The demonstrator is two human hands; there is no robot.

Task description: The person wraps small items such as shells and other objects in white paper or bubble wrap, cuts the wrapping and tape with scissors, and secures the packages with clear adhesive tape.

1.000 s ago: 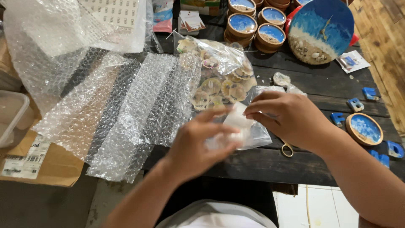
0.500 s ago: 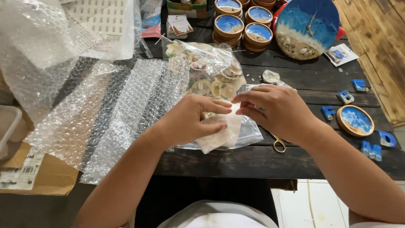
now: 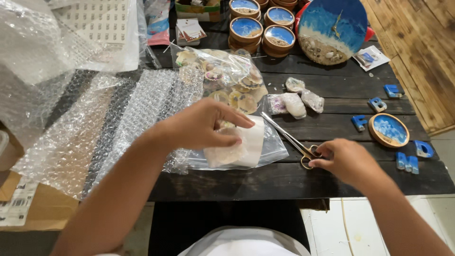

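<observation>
My left hand presses down on a small pale parcel wrapped in bubble wrap, which lies on a clear plastic bag near the table's front edge. My right hand rests to the right of it, fingertips on the gold handles of a pair of scissors. The scissors lie flat on the dark wooden table, blades pointing up-left toward the parcel. A clear bag of shell-like pieces sits just behind my left hand.
A long sheet of bubble wrap covers the table's left side. Round wooden dishes with blue resin and a round blue clock face stand at the back. Three small wrapped pieces, blue letters and a blue coaster lie right.
My right hand has left the parcel and moved right onto the scissors' handles. My left hand stays on the wrapped parcel, holding it down alone.
</observation>
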